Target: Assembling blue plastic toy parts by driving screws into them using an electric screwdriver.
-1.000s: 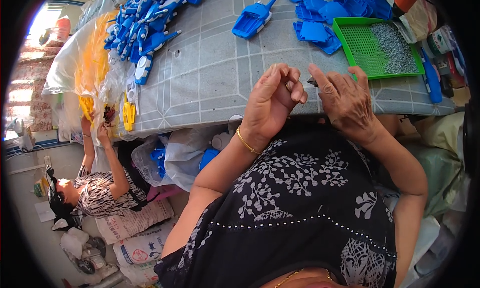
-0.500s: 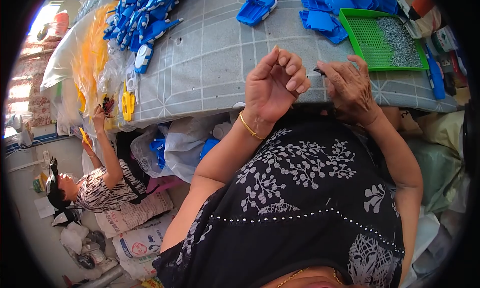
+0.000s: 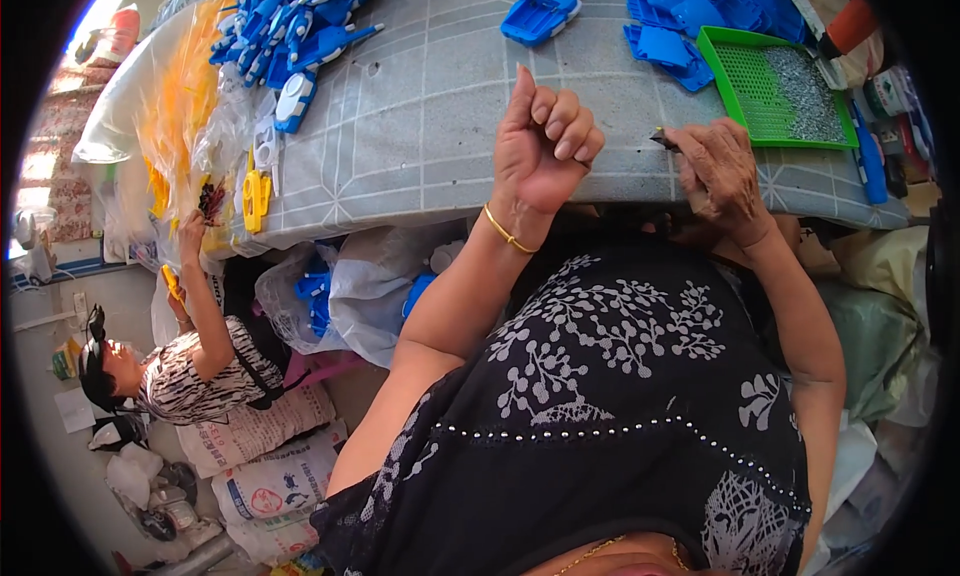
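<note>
My left hand point(image 3: 545, 151) is raised over the table's near edge, palm partly showing. Its thumb points up and away from the loosely bent fingers, and nothing shows in it. To its right, my right hand point(image 3: 722, 176) is closed, with a small dark piece point(image 3: 660, 136) sticking out from its fingertips; most of that piece is hidden. Beyond my left hand lies a blue plastic housing point(image 3: 540, 14), its hollow side up. Nearest to my right hand is a green perforated tray point(image 3: 760, 141) holding many small silvery pieces.
Blue housings point(image 3: 690, 16) are piled at the far right, assembled blue-and-white parts point(image 3: 290, 36) at the far left. A screwdriver point(image 3: 868, 161) with a blue handle lies right of the tray. At left, a co-worker point(image 3: 205, 366) holds a yellow part point(image 3: 171, 282) beside plastic bags.
My left hand's thumb has straightened upward, away from its fingers. My right hand has shifted slightly right with the small dark piece. The whole view has also shifted a little.
</note>
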The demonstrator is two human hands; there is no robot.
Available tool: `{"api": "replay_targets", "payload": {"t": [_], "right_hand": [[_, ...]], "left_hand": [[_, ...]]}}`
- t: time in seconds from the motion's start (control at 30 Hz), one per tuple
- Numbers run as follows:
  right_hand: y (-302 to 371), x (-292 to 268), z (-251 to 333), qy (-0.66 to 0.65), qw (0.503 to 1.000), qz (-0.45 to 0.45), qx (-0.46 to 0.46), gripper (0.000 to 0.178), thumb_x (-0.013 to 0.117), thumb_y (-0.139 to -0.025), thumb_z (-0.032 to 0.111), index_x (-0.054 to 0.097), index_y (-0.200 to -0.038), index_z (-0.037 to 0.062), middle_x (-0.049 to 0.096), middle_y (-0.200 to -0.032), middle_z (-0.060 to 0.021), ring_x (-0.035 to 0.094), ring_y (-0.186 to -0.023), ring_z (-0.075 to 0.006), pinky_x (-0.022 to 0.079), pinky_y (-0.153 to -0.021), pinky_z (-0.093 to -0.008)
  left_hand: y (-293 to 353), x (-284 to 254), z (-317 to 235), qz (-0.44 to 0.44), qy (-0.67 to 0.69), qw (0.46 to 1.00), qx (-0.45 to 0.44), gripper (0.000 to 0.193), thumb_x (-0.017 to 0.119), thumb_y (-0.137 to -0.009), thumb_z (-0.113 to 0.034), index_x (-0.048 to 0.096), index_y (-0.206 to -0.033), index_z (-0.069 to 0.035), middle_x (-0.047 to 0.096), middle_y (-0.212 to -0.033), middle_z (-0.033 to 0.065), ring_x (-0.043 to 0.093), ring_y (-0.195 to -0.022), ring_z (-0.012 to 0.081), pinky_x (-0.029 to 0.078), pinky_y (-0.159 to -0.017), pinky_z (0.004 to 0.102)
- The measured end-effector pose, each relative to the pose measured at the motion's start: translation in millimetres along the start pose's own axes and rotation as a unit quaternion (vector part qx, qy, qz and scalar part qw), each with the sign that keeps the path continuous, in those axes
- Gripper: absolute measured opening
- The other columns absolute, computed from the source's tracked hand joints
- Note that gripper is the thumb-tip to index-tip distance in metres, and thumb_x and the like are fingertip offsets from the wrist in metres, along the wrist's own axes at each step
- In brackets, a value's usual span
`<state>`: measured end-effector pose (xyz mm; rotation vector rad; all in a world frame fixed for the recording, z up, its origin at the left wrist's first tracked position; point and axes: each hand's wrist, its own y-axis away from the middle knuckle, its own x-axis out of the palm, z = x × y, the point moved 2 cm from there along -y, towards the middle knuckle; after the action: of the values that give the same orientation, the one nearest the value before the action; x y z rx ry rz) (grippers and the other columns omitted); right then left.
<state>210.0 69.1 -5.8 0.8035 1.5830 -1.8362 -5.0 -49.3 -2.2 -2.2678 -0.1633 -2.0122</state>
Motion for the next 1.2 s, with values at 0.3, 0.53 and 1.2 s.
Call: {"api": "replay_targets", "payload": {"t": [0.3, 0.53, 1.2], "right_hand": [[-1, 2, 3, -0.003, 1.000, 0.015, -0.008, 0.048, 0.067, -0.077, -0.005, 0.066, -0.124, 0.0025, 0.065, -0.105, -0.0139, 0.064, -0.094, -0.0323, 0.047, -0.091, -0.0432], [-5, 7, 5, -0.003, 1.000, 0.026, 0.000, 0.048, 0.066, -0.077, -0.007, 0.067, -0.124, 0.0028, 0.064, -0.106, -0.0145, 0.063, -0.094, -0.0337, 0.048, -0.090, -0.0425], [-66, 4, -4, -0.766, 0.483, -0.124, 0.405, 0.022, 0.056, -0.103, 0.023, 0.055, -0.090, 0.0050, 0.049, -0.084, -0.0036, 0.047, -0.073, -0.0149, 0.039, -0.073, -0.0328]], "left_hand": [[14, -18, -54, -0.035, 0.059, 0.994, 0.083, 0.056, 0.053, -0.104, -0.057, 0.049, -0.067, -0.015, 0.043, -0.061, 0.0001, 0.039, -0.050, 0.0168, 0.034, -0.054, 0.0337], [26, -21, -78, -0.088, 0.088, 0.985, 0.119, 0.060, 0.052, -0.100, -0.063, 0.047, -0.064, -0.016, 0.039, -0.055, -0.0015, 0.037, -0.044, 0.0158, 0.032, -0.048, 0.0331], [45, -18, -102, -0.051, 0.030, 0.993, 0.101, 0.063, 0.041, -0.111, -0.051, 0.031, -0.058, -0.018, 0.031, -0.052, -0.0020, 0.025, -0.039, 0.0126, 0.023, -0.042, 0.0302]]}}
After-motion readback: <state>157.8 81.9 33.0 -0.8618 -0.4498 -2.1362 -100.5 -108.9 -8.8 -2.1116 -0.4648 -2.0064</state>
